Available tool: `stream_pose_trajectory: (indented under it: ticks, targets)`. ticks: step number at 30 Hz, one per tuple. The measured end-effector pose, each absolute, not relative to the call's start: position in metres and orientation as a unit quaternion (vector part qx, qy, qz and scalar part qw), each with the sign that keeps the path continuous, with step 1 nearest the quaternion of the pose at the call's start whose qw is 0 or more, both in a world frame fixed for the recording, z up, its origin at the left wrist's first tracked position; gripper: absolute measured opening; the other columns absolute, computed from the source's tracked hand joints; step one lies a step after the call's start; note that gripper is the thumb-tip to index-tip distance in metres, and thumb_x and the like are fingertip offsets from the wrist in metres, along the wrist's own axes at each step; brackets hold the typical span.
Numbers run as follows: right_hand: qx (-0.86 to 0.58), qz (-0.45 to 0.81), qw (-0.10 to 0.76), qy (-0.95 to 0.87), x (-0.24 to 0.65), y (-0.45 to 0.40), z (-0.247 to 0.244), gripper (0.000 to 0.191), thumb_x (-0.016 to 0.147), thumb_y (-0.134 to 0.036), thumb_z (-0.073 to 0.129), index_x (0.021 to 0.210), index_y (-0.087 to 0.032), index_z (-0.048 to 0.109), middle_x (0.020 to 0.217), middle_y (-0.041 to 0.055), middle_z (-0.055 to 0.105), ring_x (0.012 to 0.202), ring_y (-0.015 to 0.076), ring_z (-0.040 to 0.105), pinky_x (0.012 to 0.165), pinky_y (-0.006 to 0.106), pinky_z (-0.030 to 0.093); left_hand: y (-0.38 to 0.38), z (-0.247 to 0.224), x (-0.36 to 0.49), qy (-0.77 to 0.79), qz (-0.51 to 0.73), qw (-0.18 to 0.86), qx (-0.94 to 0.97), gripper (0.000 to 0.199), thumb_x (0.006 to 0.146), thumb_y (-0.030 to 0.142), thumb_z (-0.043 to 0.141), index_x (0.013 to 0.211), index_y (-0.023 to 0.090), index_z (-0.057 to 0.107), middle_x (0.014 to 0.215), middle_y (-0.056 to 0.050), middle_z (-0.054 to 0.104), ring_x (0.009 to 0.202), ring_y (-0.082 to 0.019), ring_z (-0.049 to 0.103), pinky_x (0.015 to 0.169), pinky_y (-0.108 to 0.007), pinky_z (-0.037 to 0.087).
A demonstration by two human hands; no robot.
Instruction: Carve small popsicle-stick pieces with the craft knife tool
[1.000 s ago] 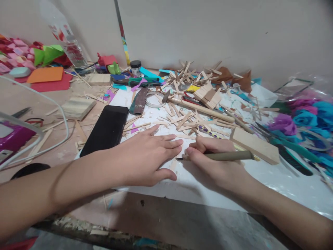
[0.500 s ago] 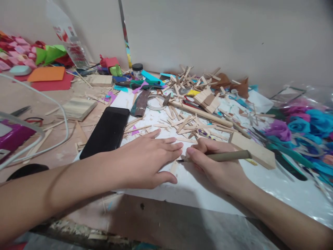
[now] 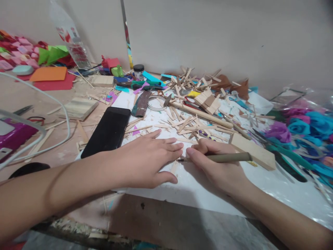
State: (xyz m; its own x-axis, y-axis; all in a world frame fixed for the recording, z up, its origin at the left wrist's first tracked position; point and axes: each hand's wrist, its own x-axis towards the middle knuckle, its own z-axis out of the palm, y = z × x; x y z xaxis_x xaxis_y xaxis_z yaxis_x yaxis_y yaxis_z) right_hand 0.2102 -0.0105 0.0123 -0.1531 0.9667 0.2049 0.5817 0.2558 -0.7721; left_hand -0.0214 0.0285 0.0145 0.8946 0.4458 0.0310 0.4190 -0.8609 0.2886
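My left hand (image 3: 153, 159) lies flat on the white sheet (image 3: 218, 201), palm down, its fingers stretched out and the thumb apart. A small pale wooden stick piece (image 3: 174, 167) shows between its thumb and fingers; whatever lies under the palm is hidden. Closed in a pinch, my right hand (image 3: 210, 161) grips a craft knife (image 3: 231, 157) with a slim olive handle. The knife is held nearly level, its dark tip pointing left beside my left fingertips. Whether the tip touches the stick piece I cannot tell.
A black phone (image 3: 106, 130) lies beside my left forearm. Loose wooden sticks (image 3: 187, 125) and a wooden rod (image 3: 203, 113) are scattered beyond my hands. Right of them are a wooden block (image 3: 252, 151) and green-handled scissors (image 3: 288, 163). A white cable (image 3: 68, 118) loops at left.
The view has shifted very slightly, so the background sits a little to the right. Both hands and the craft knife stay almost exactly where they were.
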Motion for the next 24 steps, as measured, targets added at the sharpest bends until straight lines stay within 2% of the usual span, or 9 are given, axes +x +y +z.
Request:
stream_pose_trajectory:
  ticks: [6,11,17,20,24]
  targets:
    - [-0.544,0.265,0.343,-0.718,0.2116,-0.0119,0.0116,0.047,0.098,-0.031,0.068,0.058,-0.025,0.046,0.053,-0.004,0.052,0.052,0.0139,0.045,0.049,0.032,0.029,0.0284,0.0137,-0.0223,0.224,0.052,0.136,0.964,0.065,0.105,0.054,0.068,0.154,0.013,0.059,0.165,-0.012,0.054,0.155,-0.033,0.049,0.133,-0.055,0.025]
    - [-0.541,0.259,0.327,-0.73,0.2119,-0.0132,0.0112,0.044,0.096,-0.025,0.067,0.058,-0.024,0.044,0.052,-0.0044,0.05,0.051,0.0133,0.042,0.049,0.032,0.026,0.0294,0.0133,-0.0222,0.227,0.05,0.134,0.963,0.065,0.105,0.055,0.068,0.155,0.015,0.059,0.166,-0.012,0.053,0.155,-0.031,0.05,0.133,-0.05,0.025]
    - [-0.541,0.269,0.33,-0.725,0.2116,-0.0161,0.0125,0.043,0.091,-0.021,0.067,0.058,-0.024,0.04,0.051,-0.0047,0.048,0.05,0.0125,0.04,0.048,0.032,0.023,0.0295,0.0132,-0.0217,0.224,0.061,0.126,0.964,0.061,0.104,0.055,0.069,0.151,0.017,0.062,0.163,-0.009,0.056,0.156,-0.031,0.05,0.136,-0.052,0.016]
    - [-0.545,0.289,0.342,-0.709,0.2124,-0.0145,0.0121,0.043,0.087,-0.022,0.069,0.055,-0.024,0.04,0.05,-0.0046,0.047,0.05,0.0127,0.041,0.049,0.032,0.026,0.0272,0.0142,-0.0221,0.228,0.061,0.125,0.964,0.061,0.104,0.053,0.069,0.151,0.016,0.062,0.163,-0.009,0.056,0.155,-0.03,0.05,0.136,-0.052,0.013]
    - [-0.567,0.323,0.376,-0.657,0.2152,-0.0103,0.0079,0.046,0.093,-0.027,0.067,0.056,-0.026,0.04,0.049,-0.0045,0.05,0.049,0.0137,0.044,0.049,0.031,0.032,0.0266,0.0151,-0.0244,0.217,0.062,0.132,0.965,0.06,0.105,0.052,0.069,0.152,0.015,0.06,0.164,-0.01,0.056,0.154,-0.029,0.052,0.136,-0.051,0.012]
